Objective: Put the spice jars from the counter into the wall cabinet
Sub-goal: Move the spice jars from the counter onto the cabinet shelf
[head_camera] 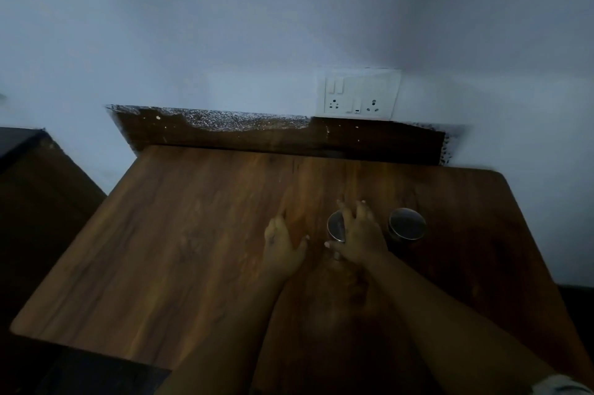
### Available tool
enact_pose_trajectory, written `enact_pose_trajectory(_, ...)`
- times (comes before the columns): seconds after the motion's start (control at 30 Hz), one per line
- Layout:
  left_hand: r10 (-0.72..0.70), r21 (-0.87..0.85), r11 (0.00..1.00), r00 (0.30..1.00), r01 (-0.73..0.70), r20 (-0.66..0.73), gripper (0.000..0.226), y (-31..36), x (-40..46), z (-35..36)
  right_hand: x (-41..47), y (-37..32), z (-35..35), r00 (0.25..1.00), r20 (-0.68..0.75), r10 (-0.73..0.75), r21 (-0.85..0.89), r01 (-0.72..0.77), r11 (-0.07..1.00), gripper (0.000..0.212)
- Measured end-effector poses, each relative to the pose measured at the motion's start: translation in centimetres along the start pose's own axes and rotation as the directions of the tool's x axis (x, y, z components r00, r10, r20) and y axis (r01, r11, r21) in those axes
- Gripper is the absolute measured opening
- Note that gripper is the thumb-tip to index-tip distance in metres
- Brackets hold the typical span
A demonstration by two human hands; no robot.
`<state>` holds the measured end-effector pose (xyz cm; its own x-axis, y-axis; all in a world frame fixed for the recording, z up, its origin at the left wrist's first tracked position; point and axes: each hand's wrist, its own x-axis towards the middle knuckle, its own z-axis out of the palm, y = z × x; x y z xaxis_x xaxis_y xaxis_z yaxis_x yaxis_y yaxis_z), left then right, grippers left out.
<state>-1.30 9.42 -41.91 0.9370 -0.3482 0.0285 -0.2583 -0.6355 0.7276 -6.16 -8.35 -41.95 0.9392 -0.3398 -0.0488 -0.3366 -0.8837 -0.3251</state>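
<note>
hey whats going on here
A person stands at a wooden counter with two metal-lidded jars on it. The right hand is over the nearer jar, fingers curled round its lid. The left hand rests flat on the wood beside it. The other jar stands untouched to the right.

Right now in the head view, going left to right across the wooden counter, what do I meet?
Left hand flat on the counter → jar under the right hand, whose fingers curl over its lid → second jar, standing free.
</note>
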Motion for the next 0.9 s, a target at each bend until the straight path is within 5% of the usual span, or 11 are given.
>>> enact_pose_trajectory(0.2,0.090,-0.008,0.996,0.996,-0.090,0.016,0.069,-0.3,2.1,-1.8,1.4,-1.2,0.7,0.983,0.175,0.061,-0.007,-0.060,0.998,0.084)
enact_pose_trajectory(0.33,0.143,-0.031,0.990,0.984,-0.140,0.102,0.071,-0.9,3.4,-3.1,1.7,-2.7,-1.2,0.987,0.098,0.124,0.121,-0.136,0.983,0.075)
enact_pose_trajectory(0.47,0.133,-0.293,0.955,0.940,-0.037,0.313,0.091,-0.4,4.4,-4.3,2.7,-5.6,-6.5,0.983,0.031,0.179,0.366,-0.178,0.914,0.066)
enact_pose_trajectory(0.6,0.233,-0.507,0.858,0.939,-0.078,0.251,0.052,1.3,5.0,-5.0,3.2,-7.7,-10.6,0.970,-0.032,0.240,0.520,-0.189,0.833,0.055)
enact_pose_trajectory(0.7,0.235,-0.608,0.791,0.950,-0.063,0.207,0.045,2.6,5.6,-6.1,3.5,-8.4,-11.7,0.952,-0.047,0.304,0.554,-0.228,0.801,0.063)
enact_pose_trajectory(0.9,0.178,-0.672,0.739,0.976,-0.046,0.128,0.038,3.8,6.7,-8.6,3.2,-10.1,-11.6,0.931,-0.014,0.366,0.850,-0.181,0.494,0.082)
